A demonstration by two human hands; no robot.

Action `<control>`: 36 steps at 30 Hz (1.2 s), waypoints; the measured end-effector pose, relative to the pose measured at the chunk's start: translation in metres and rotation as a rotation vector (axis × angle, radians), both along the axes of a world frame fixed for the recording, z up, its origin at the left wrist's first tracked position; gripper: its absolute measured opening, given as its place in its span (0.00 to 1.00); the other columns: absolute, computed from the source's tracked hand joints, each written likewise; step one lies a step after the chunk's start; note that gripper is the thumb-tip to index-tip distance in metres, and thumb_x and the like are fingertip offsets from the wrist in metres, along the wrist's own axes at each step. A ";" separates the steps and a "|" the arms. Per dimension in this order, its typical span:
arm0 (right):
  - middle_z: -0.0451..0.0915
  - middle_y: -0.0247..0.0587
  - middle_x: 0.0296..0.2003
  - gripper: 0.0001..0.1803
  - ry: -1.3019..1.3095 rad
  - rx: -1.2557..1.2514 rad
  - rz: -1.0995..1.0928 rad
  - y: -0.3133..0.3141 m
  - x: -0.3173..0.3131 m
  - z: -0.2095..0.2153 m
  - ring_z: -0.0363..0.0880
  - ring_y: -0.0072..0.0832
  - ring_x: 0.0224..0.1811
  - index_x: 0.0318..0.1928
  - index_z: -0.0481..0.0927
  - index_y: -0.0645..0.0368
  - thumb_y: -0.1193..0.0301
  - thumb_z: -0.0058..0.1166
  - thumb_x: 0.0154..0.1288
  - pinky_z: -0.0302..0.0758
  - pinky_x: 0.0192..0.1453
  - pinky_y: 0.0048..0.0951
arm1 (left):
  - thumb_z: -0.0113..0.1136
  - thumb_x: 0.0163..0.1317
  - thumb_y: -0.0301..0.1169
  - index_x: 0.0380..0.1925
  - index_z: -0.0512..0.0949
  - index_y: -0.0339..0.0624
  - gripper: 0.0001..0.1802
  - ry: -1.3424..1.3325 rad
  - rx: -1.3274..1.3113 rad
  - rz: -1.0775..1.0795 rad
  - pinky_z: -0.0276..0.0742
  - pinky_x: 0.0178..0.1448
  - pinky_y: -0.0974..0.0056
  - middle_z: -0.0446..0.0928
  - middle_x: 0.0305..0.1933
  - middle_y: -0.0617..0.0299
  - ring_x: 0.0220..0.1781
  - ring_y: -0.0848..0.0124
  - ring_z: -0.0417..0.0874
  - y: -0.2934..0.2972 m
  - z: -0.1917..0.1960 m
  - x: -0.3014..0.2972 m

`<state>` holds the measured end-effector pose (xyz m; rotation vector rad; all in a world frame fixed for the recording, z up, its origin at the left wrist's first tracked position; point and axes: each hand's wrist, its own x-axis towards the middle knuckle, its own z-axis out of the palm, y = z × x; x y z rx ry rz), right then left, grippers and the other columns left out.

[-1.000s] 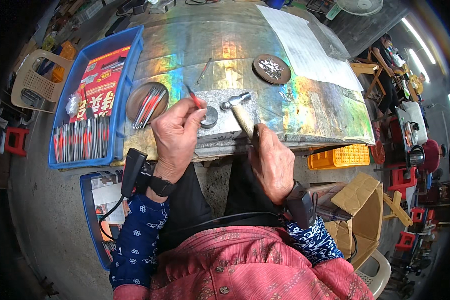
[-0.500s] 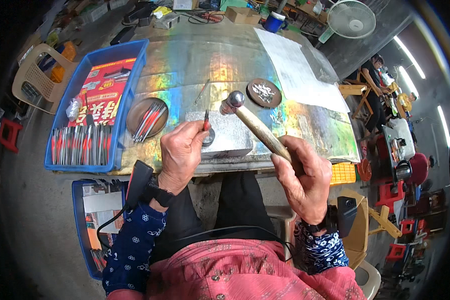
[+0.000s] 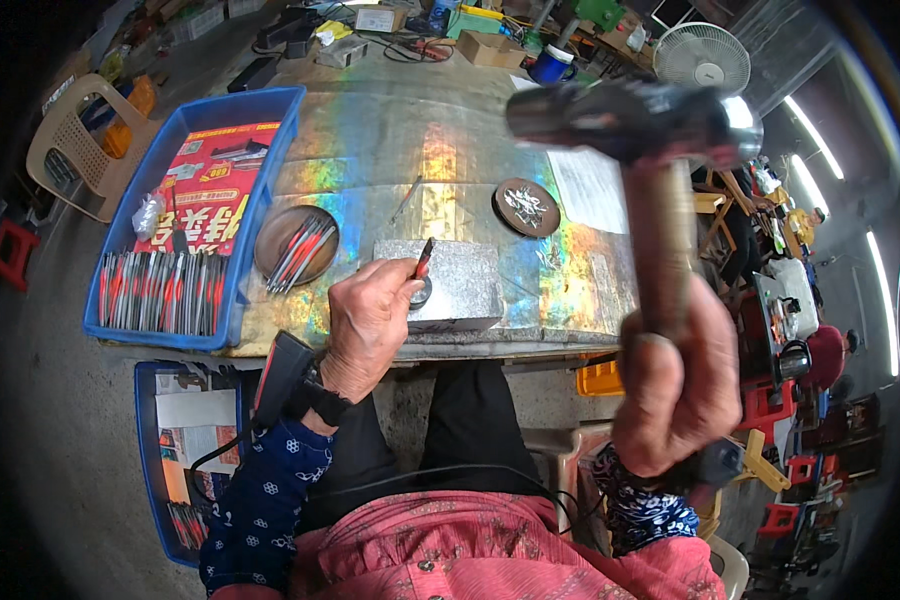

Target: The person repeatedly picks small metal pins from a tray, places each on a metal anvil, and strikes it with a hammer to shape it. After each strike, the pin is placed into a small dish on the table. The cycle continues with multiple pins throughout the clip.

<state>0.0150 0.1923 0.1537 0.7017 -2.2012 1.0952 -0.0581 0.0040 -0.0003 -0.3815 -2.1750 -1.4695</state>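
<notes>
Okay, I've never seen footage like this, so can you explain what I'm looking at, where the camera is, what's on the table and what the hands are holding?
There is no machine here: these are a person's own two bare hands. The camera sits on the person's head and looks down, and its very wide lens bends straight edges near the rim.

The left hand pinches a small red-handled tool upright on a grey metal block. The right hand holds a hammer raised high, close to the lens and blurred.

The shiny table also carries a round brown dish of red-handled pieces, a smaller dish of metal bits, a sheet of paper and a blue tray with rows of similar pieces.
</notes>
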 end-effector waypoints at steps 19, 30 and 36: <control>0.81 0.52 0.32 0.16 -0.115 0.286 -0.031 -0.004 -0.012 -0.004 0.81 0.32 0.30 0.52 0.77 0.70 0.76 0.56 0.65 0.77 0.38 0.28 | 0.63 0.55 0.17 0.36 0.82 0.30 0.07 0.015 -0.004 0.013 0.78 0.39 0.66 0.83 0.34 0.50 0.35 0.65 0.86 0.000 -0.003 0.000; 0.77 0.42 0.23 0.13 -0.273 0.171 -0.134 0.013 -0.012 -0.031 0.73 0.20 0.22 0.50 0.79 0.67 0.76 0.55 0.67 0.71 0.28 0.23 | 0.63 0.56 0.19 0.36 0.82 0.30 0.07 -0.044 0.050 -0.008 0.77 0.36 0.67 0.83 0.32 0.52 0.31 0.68 0.84 -0.003 -0.006 0.000; 0.80 0.51 0.29 0.13 -0.251 0.230 -0.214 0.024 -0.008 -0.076 0.78 0.40 0.25 0.49 0.79 0.65 0.75 0.58 0.63 0.74 0.31 0.32 | 0.57 0.66 0.21 0.43 0.79 0.29 0.08 -0.287 0.610 -0.254 0.82 0.36 0.72 0.82 0.35 0.56 0.33 0.75 0.83 -0.026 0.001 -0.001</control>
